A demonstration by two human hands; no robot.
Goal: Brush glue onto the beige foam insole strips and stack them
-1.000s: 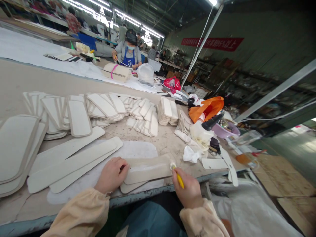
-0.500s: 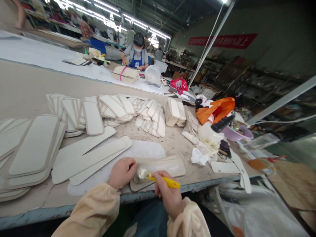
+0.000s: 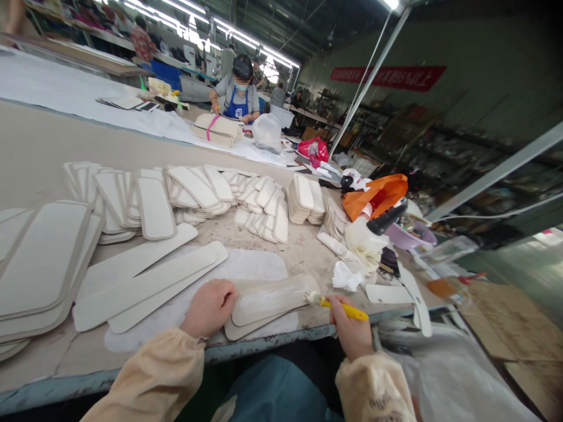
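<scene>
A flat, rounded beige strip [image 3: 270, 302] lies on top of two more at the near table edge, its surface shiny and wet. My left hand [image 3: 210, 307] is closed and presses down on the strip's left end. My right hand [image 3: 349, 328] grips a yellow-handled brush [image 3: 341, 308], whose white bristles touch the strip's right end.
Long beige strips [image 3: 145, 287] and stacks of padded pieces [image 3: 153, 205] cover the table to the left. Small stacks [image 3: 303, 199], an orange bag [image 3: 373, 193], a purple basin [image 3: 409, 234] and crumpled tissue [image 3: 345, 275] lie to the right. A person in a blue apron [image 3: 237, 94] works far off.
My right hand has drawn the brush from the strip's left end, beside my left hand, along to its right end. The left hand has stayed on the strip.
</scene>
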